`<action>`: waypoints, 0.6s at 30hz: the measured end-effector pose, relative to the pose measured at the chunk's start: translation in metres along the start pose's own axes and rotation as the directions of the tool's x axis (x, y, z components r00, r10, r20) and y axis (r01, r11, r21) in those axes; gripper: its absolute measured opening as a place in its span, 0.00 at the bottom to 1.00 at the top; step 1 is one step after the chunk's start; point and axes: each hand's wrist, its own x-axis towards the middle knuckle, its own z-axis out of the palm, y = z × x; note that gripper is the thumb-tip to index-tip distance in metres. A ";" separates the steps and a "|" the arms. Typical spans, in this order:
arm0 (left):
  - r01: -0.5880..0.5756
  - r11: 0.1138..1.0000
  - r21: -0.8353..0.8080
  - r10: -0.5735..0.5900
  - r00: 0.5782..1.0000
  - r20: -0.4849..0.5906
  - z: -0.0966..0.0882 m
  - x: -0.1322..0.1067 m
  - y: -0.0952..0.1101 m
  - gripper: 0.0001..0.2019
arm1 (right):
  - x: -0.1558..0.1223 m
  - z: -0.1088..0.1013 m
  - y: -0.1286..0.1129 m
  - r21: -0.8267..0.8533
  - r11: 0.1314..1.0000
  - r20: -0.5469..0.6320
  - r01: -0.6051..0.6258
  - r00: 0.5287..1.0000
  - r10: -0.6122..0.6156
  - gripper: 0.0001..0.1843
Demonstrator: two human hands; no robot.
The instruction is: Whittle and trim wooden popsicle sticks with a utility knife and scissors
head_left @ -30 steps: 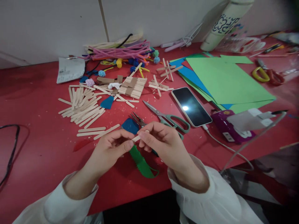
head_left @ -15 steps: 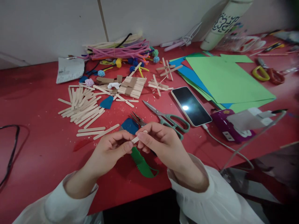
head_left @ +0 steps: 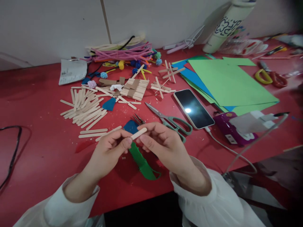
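Note:
A short wooden craft stick (head_left: 139, 133) is held between my two hands above the red table. My left hand (head_left: 107, 153) pinches its left end between thumb and fingers. At the other end, my right hand (head_left: 165, 143) has its thumb just below the stick and its fingers curled behind. Under the hands lies a green toothed plastic tool (head_left: 143, 165). Pliers (head_left: 139, 119), partly hidden, and a blue piece (head_left: 131, 126) sit just beyond the fingers. Scissors with grey-green handles (head_left: 169, 121) lie past my right hand.
Loose craft sticks (head_left: 85, 105) are heaped at left, near a joined stick panel (head_left: 135, 89). Pipe cleaners (head_left: 120, 53) lie along the wall. On the right are a phone (head_left: 194, 108), coloured paper (head_left: 232, 82), a purple power strip (head_left: 233, 129) with cables, and a bottle (head_left: 224, 26).
My left hand has shifted slightly left, and more of the craft stick now shows between my hands. My right thumb has moved lower on it. The view has tilted slightly.

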 end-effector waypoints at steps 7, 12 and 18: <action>-0.083 0.988 -0.128 0.039 0.948 -0.315 -0.009 0.011 -0.011 0.08 | -0.026 0.025 0.003 -0.908 0.326 0.224 0.265 0.962 -0.157 0.24; -0.105 0.993 -0.054 0.084 0.953 -0.292 -0.011 0.008 -0.006 0.06 | -0.033 0.026 0.008 -0.934 0.281 0.216 0.223 0.975 -0.056 0.25; -0.107 0.994 0.037 0.113 0.928 -0.354 -0.009 0.004 0.002 0.08 | -0.049 -0.006 0.003 -0.540 0.837 0.028 0.092 0.995 -0.092 0.17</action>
